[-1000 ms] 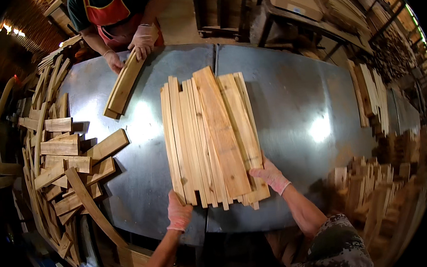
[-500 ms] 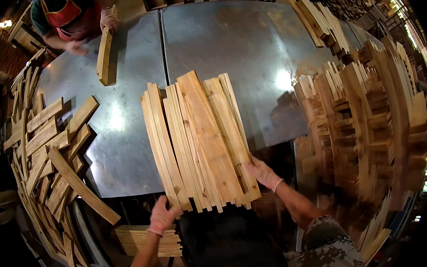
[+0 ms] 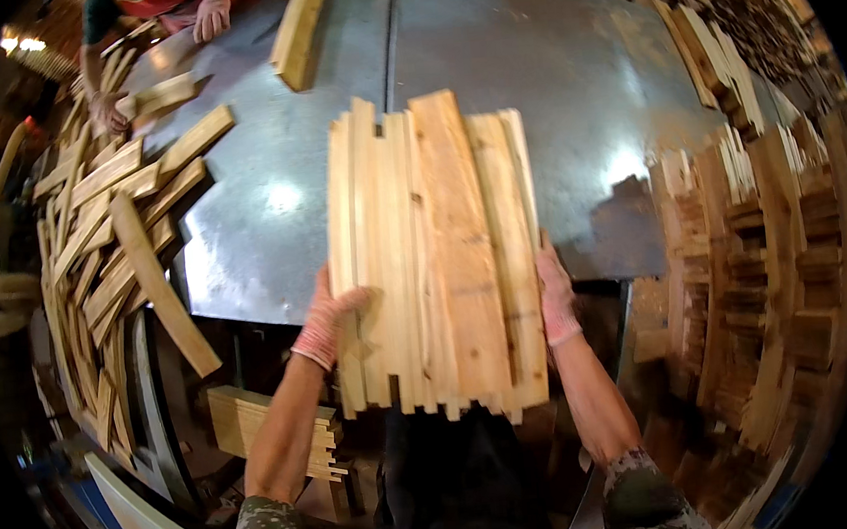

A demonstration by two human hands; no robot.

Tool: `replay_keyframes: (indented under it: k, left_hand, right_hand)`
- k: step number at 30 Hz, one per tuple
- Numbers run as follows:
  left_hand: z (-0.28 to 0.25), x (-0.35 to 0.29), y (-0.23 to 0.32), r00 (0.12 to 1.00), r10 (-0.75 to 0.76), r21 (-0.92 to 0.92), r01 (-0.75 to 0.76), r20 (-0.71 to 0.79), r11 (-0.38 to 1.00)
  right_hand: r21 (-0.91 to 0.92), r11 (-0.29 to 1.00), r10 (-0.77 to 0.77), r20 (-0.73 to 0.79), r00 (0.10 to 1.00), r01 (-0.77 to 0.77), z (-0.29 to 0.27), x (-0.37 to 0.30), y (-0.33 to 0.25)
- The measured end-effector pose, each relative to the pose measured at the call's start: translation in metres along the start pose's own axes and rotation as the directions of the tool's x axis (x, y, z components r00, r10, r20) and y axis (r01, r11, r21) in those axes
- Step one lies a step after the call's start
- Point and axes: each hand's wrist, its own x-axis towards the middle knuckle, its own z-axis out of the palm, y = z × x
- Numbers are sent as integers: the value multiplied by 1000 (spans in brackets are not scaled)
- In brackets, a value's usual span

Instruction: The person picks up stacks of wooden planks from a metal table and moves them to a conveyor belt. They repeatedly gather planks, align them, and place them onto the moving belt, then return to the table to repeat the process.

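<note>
A bundle of pale wooden strips (image 3: 391, 227) lies side by side in front of me, its near ends uneven and overhanging the edge of the metal table (image 3: 537, 57). A wider, darker board (image 3: 460, 242) rests on top of it, slightly slanted. My left hand (image 3: 326, 317), gloved, grips the bundle's left side with the thumb over the top. Along the right side, my gloved right hand (image 3: 556, 294) presses inward, its fingers partly hidden by the edge. Together they squeeze the strips from both sides.
Loose wooden pieces (image 3: 146, 212) are heaped at the left. Tall stacked planks (image 3: 777, 266) stand at the right, more boards (image 3: 710, 53) far right. A thick wooden piece (image 3: 302, 30) lies at the back. Another person's hands (image 3: 213, 12) are far left. Below the table sits a strip stack (image 3: 267, 426).
My left hand has moved up from the near corner onto the bundle's left side; my right hand slid farther along. The strips sit closer together. The other person released the thick piece and reaches to the heap.
</note>
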Motion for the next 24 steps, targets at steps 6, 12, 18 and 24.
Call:
replay_keyframes:
  k: [6,12,18,24]
  left_hand:
    - [6,-62,-82,998,55,-99,-55,-2,994]
    - [6,-100,-131,989,141,-13,-140,53,990]
    - [-16,-174,-141,977,211,-49,-213,-41,976]
    - [-62,-316,-122,867,457,-80,-479,-197,874]
  right_hand:
    - [50,979,199,-94,975,-195,-3,-103,-15]
    - [91,897,429,49,902,-432,-43,-151,-19]
    - [-51,913,408,147,901,-405,-5,-182,-38]
    - [-194,904,428,377,821,-382,114,-225,-50]
